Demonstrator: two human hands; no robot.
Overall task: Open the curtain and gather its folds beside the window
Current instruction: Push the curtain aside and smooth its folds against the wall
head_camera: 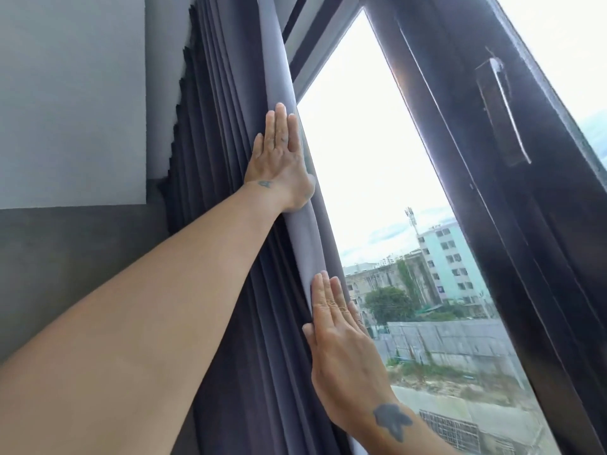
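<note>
A dark grey-purple curtain (230, 133) hangs bunched in narrow folds at the left side of the window (371, 165). Its lighter leading edge (302, 231) runs down beside the glass. My left hand (279, 156) lies flat on the folds high up, fingers straight and together, with the thumb hooked around the leading edge. Lower down, my right hand (338, 353) presses flat against the same edge, fingers pointing up and the thumb resting on the fabric. The pane is uncovered.
A grey wall (72, 126) stands left of the curtain. A dark window frame post (476, 192) with a handle (502, 116) rises at the right. Buildings and a concrete wall show outside.
</note>
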